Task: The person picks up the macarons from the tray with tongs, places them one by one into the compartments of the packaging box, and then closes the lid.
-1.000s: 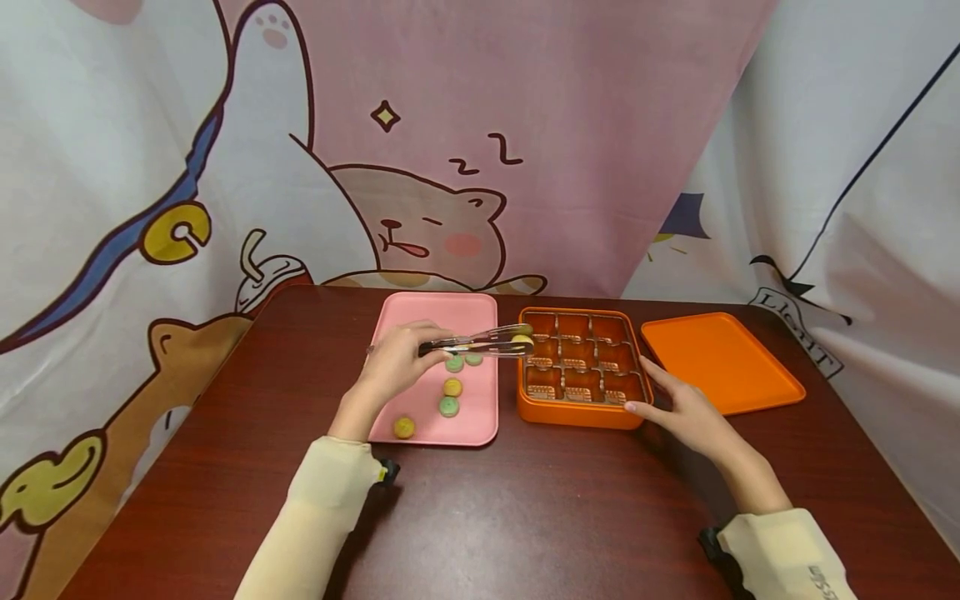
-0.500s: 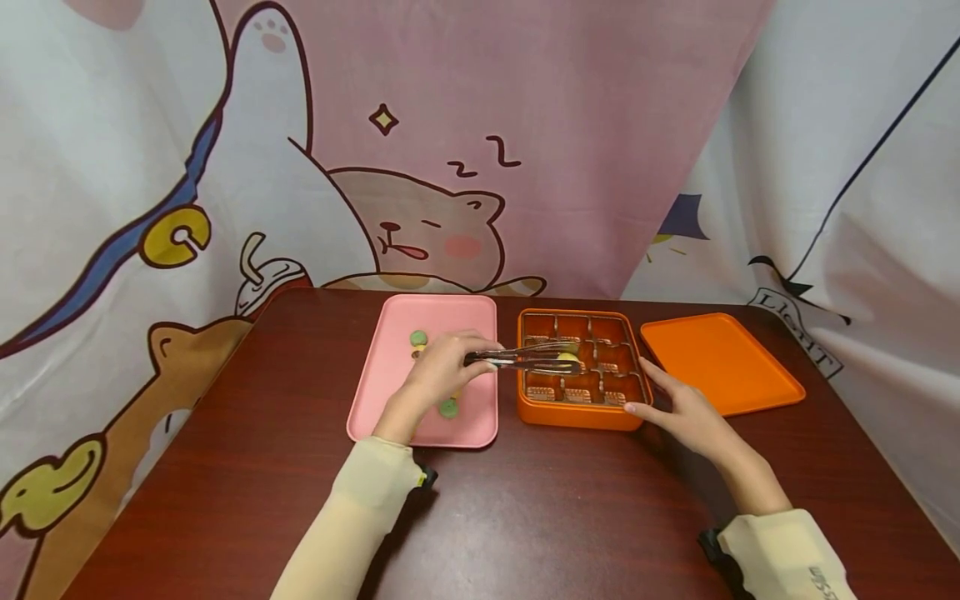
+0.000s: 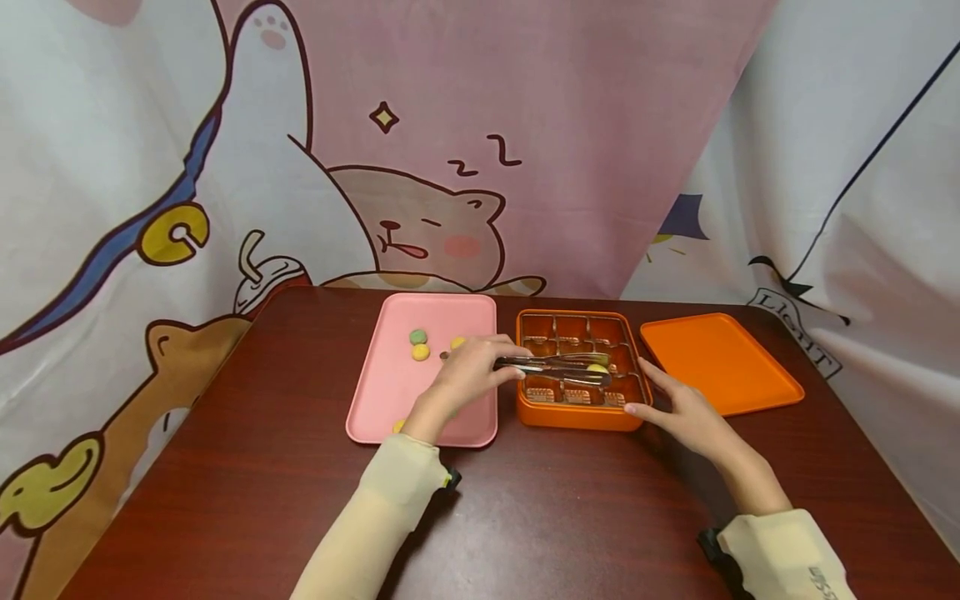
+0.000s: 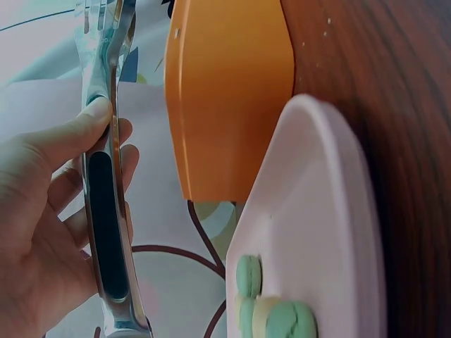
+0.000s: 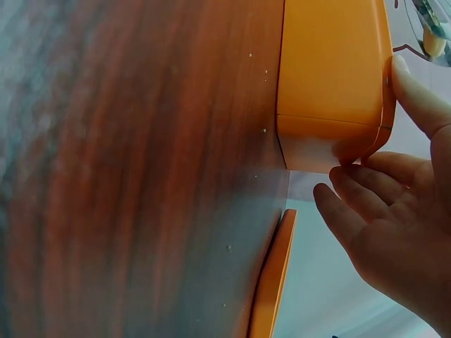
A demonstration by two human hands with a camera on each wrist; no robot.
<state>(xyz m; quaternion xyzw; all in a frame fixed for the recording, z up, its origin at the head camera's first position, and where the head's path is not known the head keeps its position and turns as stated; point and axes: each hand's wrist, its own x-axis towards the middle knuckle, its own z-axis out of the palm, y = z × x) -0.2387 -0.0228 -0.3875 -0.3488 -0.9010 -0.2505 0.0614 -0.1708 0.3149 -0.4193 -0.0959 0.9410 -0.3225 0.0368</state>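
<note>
Tongs (image 3: 558, 369), pinched in the left hand (image 3: 468, 377), carry a yellow macaron (image 3: 597, 369) over the orange box (image 3: 577, 414) on the counter (image 3: 525, 517); lower it squarely into one compartment before easing the grip; the right hand (image 3: 686, 412), fingers straight, steadies the box's near corner.

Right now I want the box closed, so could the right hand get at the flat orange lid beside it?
Probably yes. The right hand rests at the orange compartment box's near right corner, and the flat orange lid lies just beyond, nothing between.
</note>
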